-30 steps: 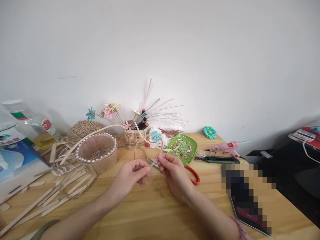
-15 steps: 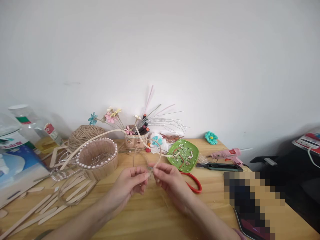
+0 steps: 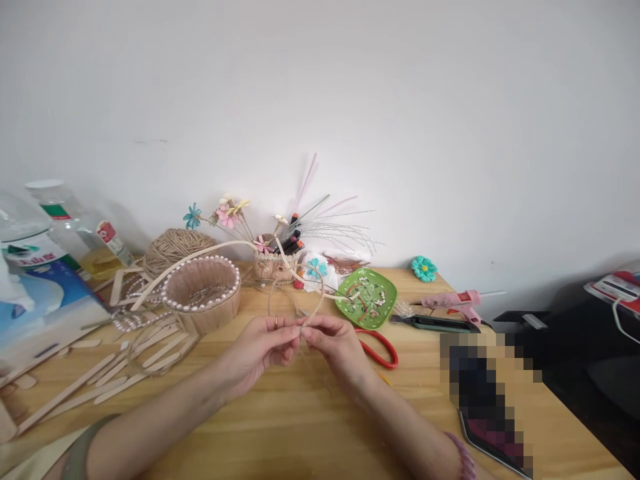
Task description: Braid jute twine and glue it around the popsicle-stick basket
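My left hand (image 3: 263, 347) and my right hand (image 3: 335, 343) meet at the fingertips over the wooden table (image 3: 300, 427). Together they pinch a thin loop of jute twine (image 3: 295, 293) that arcs upward from the fingers. A ring sits on a left finger. Just behind the left hand stands a round basket (image 3: 203, 300) made of wooden sticks, edged with pearl beads and with a bent strip as its handle.
Loose craft sticks (image 3: 100, 380) lie at the left beside a twine ball (image 3: 173, 248) and bottles (image 3: 60, 227). Behind: a small pot of paper flowers (image 3: 267, 263), a green dish (image 3: 367, 297), red-handled scissors (image 3: 380, 347), a pink glue gun (image 3: 453, 301), a phone (image 3: 493, 437).
My hands have drawn closer until the fingertips touch, closing the twine into a tighter loop. The view shifted slightly.
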The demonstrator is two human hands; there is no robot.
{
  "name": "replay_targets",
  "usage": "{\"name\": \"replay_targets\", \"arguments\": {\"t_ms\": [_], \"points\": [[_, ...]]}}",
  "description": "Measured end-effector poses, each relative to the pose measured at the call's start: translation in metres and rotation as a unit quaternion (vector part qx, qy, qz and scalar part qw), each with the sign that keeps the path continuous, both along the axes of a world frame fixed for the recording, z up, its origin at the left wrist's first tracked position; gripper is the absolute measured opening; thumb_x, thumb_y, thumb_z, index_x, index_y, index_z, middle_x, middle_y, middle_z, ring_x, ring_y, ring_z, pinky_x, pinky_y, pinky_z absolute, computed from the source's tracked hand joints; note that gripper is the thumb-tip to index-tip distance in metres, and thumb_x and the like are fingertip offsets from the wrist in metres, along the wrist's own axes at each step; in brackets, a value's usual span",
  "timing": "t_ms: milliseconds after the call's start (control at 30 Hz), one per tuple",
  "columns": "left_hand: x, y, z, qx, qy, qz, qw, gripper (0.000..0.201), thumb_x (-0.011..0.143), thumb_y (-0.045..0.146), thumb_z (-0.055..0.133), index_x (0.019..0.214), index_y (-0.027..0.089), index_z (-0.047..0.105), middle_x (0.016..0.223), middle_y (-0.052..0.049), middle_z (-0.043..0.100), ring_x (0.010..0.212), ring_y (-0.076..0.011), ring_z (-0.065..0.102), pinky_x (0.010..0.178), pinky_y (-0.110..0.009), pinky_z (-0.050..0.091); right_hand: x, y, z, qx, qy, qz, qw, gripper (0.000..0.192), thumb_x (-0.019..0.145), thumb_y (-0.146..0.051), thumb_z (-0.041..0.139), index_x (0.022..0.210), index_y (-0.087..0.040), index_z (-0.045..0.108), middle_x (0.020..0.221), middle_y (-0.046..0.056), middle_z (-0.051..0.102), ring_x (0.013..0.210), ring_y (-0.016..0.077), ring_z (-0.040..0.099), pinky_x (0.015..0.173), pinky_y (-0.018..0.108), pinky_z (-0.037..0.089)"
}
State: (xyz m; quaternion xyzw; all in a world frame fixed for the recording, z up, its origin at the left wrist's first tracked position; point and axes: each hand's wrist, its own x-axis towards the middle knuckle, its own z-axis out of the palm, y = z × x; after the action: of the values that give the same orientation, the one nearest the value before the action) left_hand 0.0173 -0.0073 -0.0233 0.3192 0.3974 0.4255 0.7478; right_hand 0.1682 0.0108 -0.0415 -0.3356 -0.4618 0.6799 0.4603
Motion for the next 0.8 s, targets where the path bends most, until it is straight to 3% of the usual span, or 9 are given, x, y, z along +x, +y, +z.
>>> {"name": "replay_targets", "arguments": {"t_ms": [233,433,600,733,800], "points": [[0.005,-0.004,-0.004,-0.008,-0.028,0.005,1.0,0.02,0.063,0.026,0.077,0.067,0.01,0.065,0.06,0.003,0.057,0.046,-0.0013,0.047,0.042,-0.01,0.039,-0.008,-0.011,0.003,0.036,0.012,-0.053,0.998,0.013,0.062,-0.03,0.076,0.06,-0.018,0.071,0.061,-0.001,0.057,0.062,0.0108,0.047,0.064,0.024,0.039],[0.008,-0.011,-0.001,0.009,-0.047,0.016,0.999,0.025,0.059,0.03,0.079,0.07,0.011,0.065,0.059,0.004,0.055,0.039,0.0011,0.04,0.038,-0.011,0.033,-0.009,-0.019,0.007,0.09,0.016,-0.065,0.994,0.01,0.066,-0.028,0.073,0.062,-0.02,0.071,0.069,0.0,0.056,0.071,0.0137,0.049,0.073,0.028,0.039],[0.008,-0.018,0.007,0.031,-0.016,0.005,0.999,0.026,0.064,0.033,0.074,0.061,0.011,0.06,0.058,0.003,0.057,0.034,0.0014,0.034,0.034,-0.014,0.025,-0.007,-0.023,0.015,0.12,-0.012,-0.073,0.99,0.015,0.067,-0.028,0.072,0.058,-0.019,0.066,0.061,-0.003,0.051,0.064,0.012,0.046,0.066,0.025,0.037],[0.001,-0.025,0.014,0.058,0.082,0.017,0.995,0.026,0.069,0.036,0.07,0.071,0.014,0.056,0.058,0.005,0.055,0.035,-0.0015,0.037,0.034,-0.015,0.024,-0.003,-0.023,0.021,0.083,-0.018,-0.028,0.996,0.024,0.069,-0.036,0.07,0.059,-0.017,0.059,0.056,-0.004,0.045,0.056,0.0102,0.039,0.058,0.024,0.032],[-0.006,-0.028,0.018,0.157,0.196,0.066,0.966,0.022,0.073,0.034,0.066,0.082,0.017,0.056,0.064,0.003,0.059,0.039,-0.0044,0.041,0.038,-0.017,0.031,-0.001,-0.021,0.024,0.073,-0.04,-0.003,0.997,0.029,0.068,-0.04,0.069,0.057,-0.016,0.057,0.054,-0.005,0.041,0.054,0.0095,0.034,0.055,0.023,0.028]]}}
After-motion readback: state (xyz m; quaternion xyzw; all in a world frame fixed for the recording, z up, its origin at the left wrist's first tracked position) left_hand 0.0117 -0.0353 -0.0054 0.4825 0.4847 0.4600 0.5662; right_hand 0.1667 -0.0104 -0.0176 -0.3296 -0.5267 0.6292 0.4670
